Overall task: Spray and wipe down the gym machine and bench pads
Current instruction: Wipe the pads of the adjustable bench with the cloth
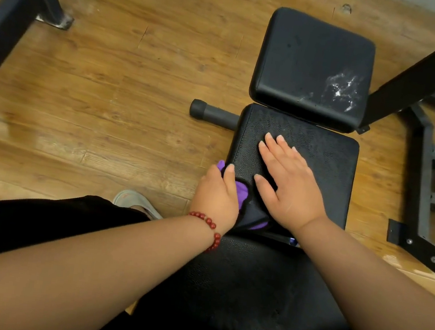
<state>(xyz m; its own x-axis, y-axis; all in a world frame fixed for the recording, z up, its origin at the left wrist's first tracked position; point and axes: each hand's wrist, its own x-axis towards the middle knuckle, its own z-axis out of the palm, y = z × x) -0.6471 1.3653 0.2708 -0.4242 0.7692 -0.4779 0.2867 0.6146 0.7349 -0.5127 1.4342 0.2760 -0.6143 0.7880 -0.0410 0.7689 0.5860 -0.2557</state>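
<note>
My right hand (290, 184) lies flat, fingers straight, on the grainy black middle pad (323, 164). My left hand (217, 192) curls round a purple cloth (241, 192) at that pad's near-left edge, and my palm hides most of the cloth. White spray (340, 89) glistens on the far pad (307, 52), right side. The near pad (250, 292) is dim.

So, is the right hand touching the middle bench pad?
Touching. The head view shows the right hand lying flat on the middle bench pad, fingers straight and spread on its surface.
</note>
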